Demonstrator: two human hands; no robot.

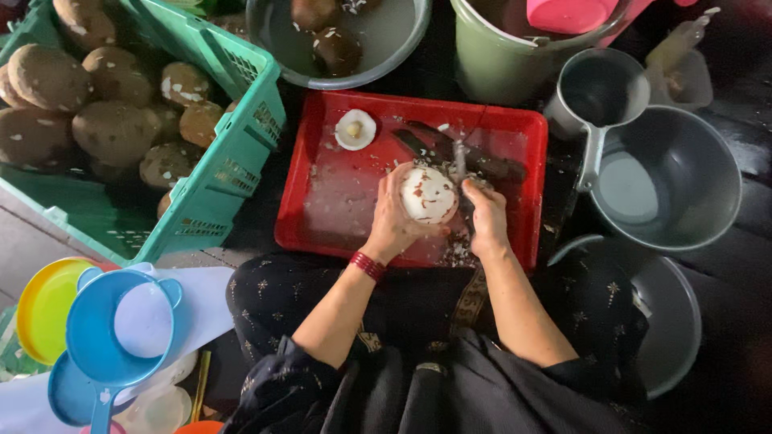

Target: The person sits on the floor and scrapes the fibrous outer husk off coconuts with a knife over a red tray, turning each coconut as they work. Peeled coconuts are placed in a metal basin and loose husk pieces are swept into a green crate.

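Your left hand (392,221) cups a white peeled coconut (428,194) over the red tray (338,201); your right hand (486,219), at three o'clock of it, grips a knife (460,161). Green crate (233,137) lies at nine o'clock.

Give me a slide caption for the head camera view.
Left hand holds a peeled coconut over a red tray; right hand works a blade.

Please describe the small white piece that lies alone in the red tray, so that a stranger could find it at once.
Find the red tray in the middle. In its far left corner lies a small round white coconut piece with a pale yellowish centre. Unlike the white peeled coconut held in the left hand, it lies alone and untouched.
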